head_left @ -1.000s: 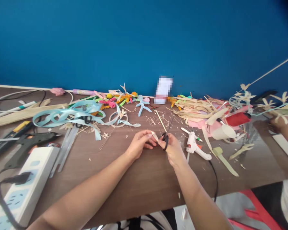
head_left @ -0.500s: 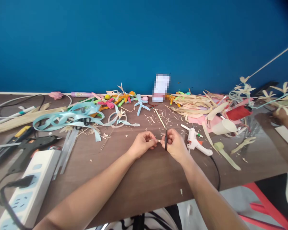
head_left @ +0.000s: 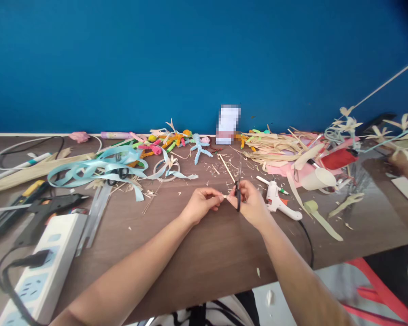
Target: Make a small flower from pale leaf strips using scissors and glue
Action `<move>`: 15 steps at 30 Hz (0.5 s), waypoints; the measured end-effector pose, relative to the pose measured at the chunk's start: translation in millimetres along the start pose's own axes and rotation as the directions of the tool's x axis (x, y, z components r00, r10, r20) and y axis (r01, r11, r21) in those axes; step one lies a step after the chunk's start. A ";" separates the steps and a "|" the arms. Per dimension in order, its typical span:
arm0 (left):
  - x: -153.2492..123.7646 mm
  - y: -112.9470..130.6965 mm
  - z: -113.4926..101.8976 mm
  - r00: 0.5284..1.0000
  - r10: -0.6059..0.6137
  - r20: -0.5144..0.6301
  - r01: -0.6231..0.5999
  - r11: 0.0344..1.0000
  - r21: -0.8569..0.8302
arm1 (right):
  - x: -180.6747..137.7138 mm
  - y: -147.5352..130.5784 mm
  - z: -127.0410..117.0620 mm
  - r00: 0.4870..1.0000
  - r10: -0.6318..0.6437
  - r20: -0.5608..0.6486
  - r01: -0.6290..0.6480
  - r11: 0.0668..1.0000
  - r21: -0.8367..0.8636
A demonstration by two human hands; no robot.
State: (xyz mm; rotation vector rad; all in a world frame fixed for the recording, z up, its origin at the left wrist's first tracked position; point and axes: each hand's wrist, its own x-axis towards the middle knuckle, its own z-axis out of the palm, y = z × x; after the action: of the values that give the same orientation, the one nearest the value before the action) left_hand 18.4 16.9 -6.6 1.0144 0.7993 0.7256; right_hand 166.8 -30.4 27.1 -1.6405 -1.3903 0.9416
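My left hand (head_left: 201, 203) is pinched on a small pale strip (head_left: 224, 197) just above the brown table (head_left: 197, 253). My right hand (head_left: 250, 203) is closed round the black handles of a pair of scissors (head_left: 237, 194), whose blades point away from me right beside the strip. Both hands meet at the middle of the table. A thin wooden stick (head_left: 227, 168) lies just beyond them among pale shavings.
A white glue gun (head_left: 277, 201) lies right of my hands. At left are a power strip (head_left: 37, 271), a black glue gun (head_left: 44, 208) and light blue ribbon (head_left: 98, 165). Pale leaf strips (head_left: 275, 147) pile at the back. Another person's hand (head_left: 403, 160) works at far right.
The pale piece in my left hand has turned from a visible petal shape to a small end by the scissors. Both hands have shifted slightly on the table.
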 end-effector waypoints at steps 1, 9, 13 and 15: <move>0.7 0.3 -0.8 0.999 -0.008 -0.031 0.007 0.998 -0.058 | -2.7 2.6 -0.9 1.000 0.025 0.000 -0.025 1.000 0.006; 2.8 1.8 -5.4 0.998 -0.013 -0.069 -0.005 0.966 -0.259 | -32.1 8.6 -1.5 0.983 0.135 0.122 -0.108 0.972 -0.207; 2.1 0.9 -4.3 0.998 -0.003 -0.070 -0.014 0.971 -0.238 | -34.8 12.0 0.5 0.991 0.111 0.075 -0.090 0.966 -0.242; 1.6 0.8 -3.6 0.997 -0.003 -0.072 -0.013 0.975 -0.223 | -33.6 15.8 1.3 0.993 0.108 0.054 -0.093 0.970 -0.224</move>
State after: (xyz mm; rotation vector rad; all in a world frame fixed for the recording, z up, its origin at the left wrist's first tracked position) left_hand 16.1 20.1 -7.3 0.7912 0.7585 0.8402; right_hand 167.9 -65.1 14.1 -1.8752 -1.5133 0.9325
